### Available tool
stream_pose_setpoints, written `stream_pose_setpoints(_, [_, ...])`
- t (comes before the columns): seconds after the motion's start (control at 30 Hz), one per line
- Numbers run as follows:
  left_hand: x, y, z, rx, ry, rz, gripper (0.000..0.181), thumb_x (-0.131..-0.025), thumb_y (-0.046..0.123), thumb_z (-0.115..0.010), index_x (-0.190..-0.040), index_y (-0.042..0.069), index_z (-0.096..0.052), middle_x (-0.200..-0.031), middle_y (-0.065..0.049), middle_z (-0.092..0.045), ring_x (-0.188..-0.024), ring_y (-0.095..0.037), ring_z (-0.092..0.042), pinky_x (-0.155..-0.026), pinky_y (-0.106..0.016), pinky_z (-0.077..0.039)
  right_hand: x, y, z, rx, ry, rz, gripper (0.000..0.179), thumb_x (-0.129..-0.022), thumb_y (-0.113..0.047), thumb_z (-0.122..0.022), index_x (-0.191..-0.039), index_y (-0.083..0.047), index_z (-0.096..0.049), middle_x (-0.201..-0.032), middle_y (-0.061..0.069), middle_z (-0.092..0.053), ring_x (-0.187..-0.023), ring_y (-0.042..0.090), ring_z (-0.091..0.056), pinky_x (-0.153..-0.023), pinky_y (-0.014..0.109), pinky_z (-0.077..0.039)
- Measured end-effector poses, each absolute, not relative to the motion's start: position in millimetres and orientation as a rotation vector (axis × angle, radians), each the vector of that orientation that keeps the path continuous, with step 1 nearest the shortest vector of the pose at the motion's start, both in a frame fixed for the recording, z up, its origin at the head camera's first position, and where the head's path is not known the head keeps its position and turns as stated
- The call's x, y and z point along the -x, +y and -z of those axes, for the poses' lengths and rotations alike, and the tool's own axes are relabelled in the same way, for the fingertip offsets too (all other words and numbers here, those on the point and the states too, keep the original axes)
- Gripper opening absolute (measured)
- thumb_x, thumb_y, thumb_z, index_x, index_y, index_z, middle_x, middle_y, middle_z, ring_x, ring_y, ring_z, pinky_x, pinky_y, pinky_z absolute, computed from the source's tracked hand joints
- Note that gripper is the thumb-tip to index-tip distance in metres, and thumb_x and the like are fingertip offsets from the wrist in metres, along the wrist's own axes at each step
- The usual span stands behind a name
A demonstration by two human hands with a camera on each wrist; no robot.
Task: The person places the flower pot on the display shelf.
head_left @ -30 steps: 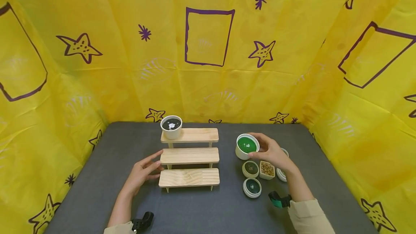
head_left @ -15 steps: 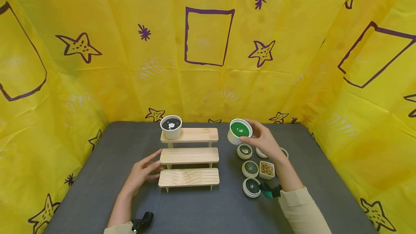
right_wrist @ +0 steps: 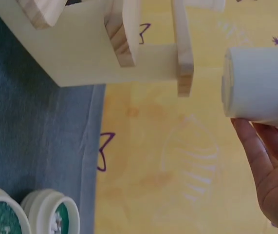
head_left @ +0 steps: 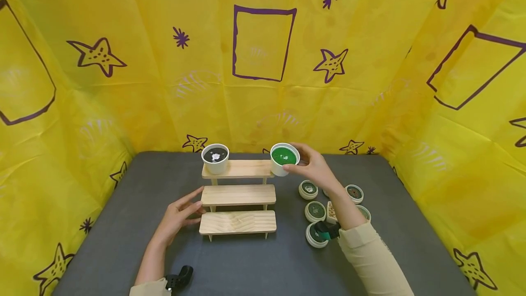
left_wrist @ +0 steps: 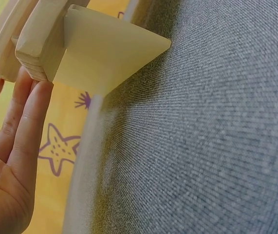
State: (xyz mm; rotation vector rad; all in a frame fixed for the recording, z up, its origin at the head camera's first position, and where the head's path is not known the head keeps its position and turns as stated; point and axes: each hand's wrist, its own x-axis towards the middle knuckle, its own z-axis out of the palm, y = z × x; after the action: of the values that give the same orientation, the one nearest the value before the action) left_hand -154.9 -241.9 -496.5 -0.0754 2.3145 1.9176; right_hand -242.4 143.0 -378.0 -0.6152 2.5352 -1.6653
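A white cup with a green surface (head_left: pixel 283 155) is in my right hand (head_left: pixel 313 167), thumb at the near side and fingers behind. It is at the right end of the top step of a three-step wooden stand (head_left: pixel 238 195); in the right wrist view the cup (right_wrist: pixel 258 85) shows a gap from the step's end (right_wrist: pixel 184 58). My left hand (head_left: pixel 177 219) has its fingertips at the stand's left side. The left wrist view shows nearly straight fingers (left_wrist: pixel 29 122) touching a step's end. A second white cup, dark inside (head_left: pixel 215 159), stands on the top step's left end.
On the dark grey table (head_left: pixel 238 268), right of the stand, sit several small round pots (head_left: pixel 308 189) and a square pot of brown bits (head_left: pixel 331 213), partly hidden by the right forearm. Yellow cloth walls (head_left: pixel 263 118) with purple drawings enclose the table's back and sides.
My right hand has carried the green cup up and leftward from above the small pots to the top step's right end. The left hand stays at the stand.
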Motion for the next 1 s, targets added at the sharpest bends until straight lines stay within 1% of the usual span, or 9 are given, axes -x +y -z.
stream_pose_setpoints(0.13, [156.2,-241.5,495.5,0.07,2.315,-1.919,0.058,-0.098,0.03,-0.062,-0.151,0.017,-0.043,-0.09,-0.001,-0.069,-0.091,-0.01,-0.068,-0.081,-0.035,-0.062,243.4,134.9,377.8,0.633,2.513,1.698,0.068,-0.083,-0.015,-0.079,-0.143,-0.006,-0.049,-0.133,0.019,-0.06,-0.112,0.032,-0.065,-0.088,0.026,-0.057])
stream_pose_setpoints(0.23, [157.0,-241.3,494.9,0.071,2.315,-1.919,0.058,-0.098,0.03,-0.062,-0.151,0.017,-0.043,-0.09,-0.001,-0.069,-0.091,-0.011,-0.068,-0.08,-0.035,-0.062,244.3,128.7,378.9,0.636,2.504,1.705,0.067,-0.083,-0.016,-0.079,-0.142,-0.006,-0.05,-0.133,0.019,-0.06,-0.111,0.03,-0.065,-0.089,0.026,-0.057])
stream_pose_setpoints(0.33, [157.6,-241.2,494.5,0.072,2.315,-1.918,0.058,-0.098,0.03,-0.062,-0.151,0.017,-0.043,-0.09,-0.001,-0.069,-0.092,-0.012,-0.068,-0.08,-0.034,-0.062,245.5,122.6,380.7,0.64,2.499,1.71,0.067,-0.083,-0.017,-0.08,-0.143,-0.006,-0.05,-0.133,0.018,-0.06,-0.11,0.028,-0.066,-0.09,0.028,-0.058])
stream_pose_setpoints(0.47, [158.0,-241.0,494.6,0.074,2.318,-1.913,0.058,-0.098,0.031,-0.062,-0.151,0.018,-0.042,-0.09,-0.001,-0.069,-0.092,-0.012,-0.068,-0.08,-0.034,-0.062,248.0,113.5,382.6,0.655,2.491,1.726,0.069,-0.083,-0.016,-0.079,-0.144,-0.006,-0.048,-0.134,0.018,-0.06,-0.112,0.029,-0.066,-0.092,0.031,-0.058])
stream_pose_setpoints(0.53, [158.1,-240.9,495.1,0.076,2.318,-1.912,0.058,-0.098,0.031,-0.062,-0.151,0.018,-0.042,-0.091,-0.002,-0.069,-0.093,-0.013,-0.069,-0.08,-0.034,-0.062,249.8,108.5,383.8,0.658,2.479,1.742,0.07,-0.083,-0.016,-0.079,-0.144,-0.005,-0.048,-0.135,0.018,-0.059,-0.114,0.03,-0.065,-0.094,0.034,-0.058])
stream_pose_setpoints(0.7, [157.7,-241.0,496.8,0.086,2.322,-1.907,0.058,-0.098,0.031,-0.062,-0.151,0.019,-0.043,-0.094,-0.008,-0.071,-0.095,-0.017,-0.069,-0.08,-0.034,-0.062,253.8,96.2,387.2,0.648,2.472,1.746,0.071,-0.083,-0.021,-0.08,-0.145,-0.007,-0.047,-0.135,0.015,-0.06,-0.117,0.029,-0.064,-0.097,0.037,-0.057])
stream_pose_setpoints(0.77, [157.3,-240.8,497.2,0.089,2.325,-1.903,0.058,-0.098,0.031,-0.062,-0.151,0.019,-0.043,-0.094,-0.008,-0.071,-0.094,-0.015,-0.069,-0.08,-0.034,-0.062,254.5,91.2,388.2,0.629,2.464,1.747,0.073,-0.083,-0.023,-0.08,-0.146,-0.007,-0.047,-0.135,0.013,-0.06,-0.117,0.028,-0.064,-0.097,0.037,-0.056])
stream_pose_setpoints(1.0, [155.3,-240.0,496.9,0.098,2.325,-1.899,0.058,-0.098,0.031,-0.061,-0.151,0.018,-0.042,-0.091,-0.001,-0.07,-0.089,-0.006,-0.068,-0.081,-0.034,-0.062,257.0,73.8,391.0,0.657,2.439,1.758,0.075,-0.082,-0.02,-0.081,-0.146,-0.004,-0.046,-0.136,0.014,-0.06,-0.116,0.028,-0.065,-0.096,0.035,-0.057])
